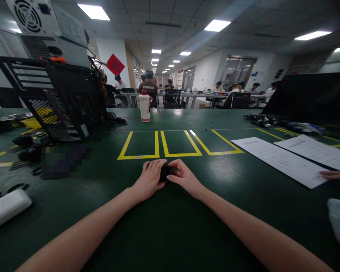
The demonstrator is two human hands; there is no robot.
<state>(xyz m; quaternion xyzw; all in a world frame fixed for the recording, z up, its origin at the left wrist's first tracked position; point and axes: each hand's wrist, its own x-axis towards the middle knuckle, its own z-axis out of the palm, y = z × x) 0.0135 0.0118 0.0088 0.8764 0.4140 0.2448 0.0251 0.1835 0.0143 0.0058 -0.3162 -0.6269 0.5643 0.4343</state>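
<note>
A small dark object [164, 172] sits between my two hands, just above or on the green table. Its kind cannot be made out, since fingers cover most of it. My left hand [152, 174] is curled over its left side, fingers bent and thumb low. From the right, my right hand [183, 174] pinches at the same object with thumb and fingertips. Just beyond the hands, yellow tape frames [181, 154] mark the table top.
An open black computer case [70, 102] with a power supply [70, 32] on top stands left. A white bottle [145, 107] with a red cap is at the back. Right lie printed sheets [274, 158], touched by another person's hand [337, 175]. A white case [10, 207] lies near left.
</note>
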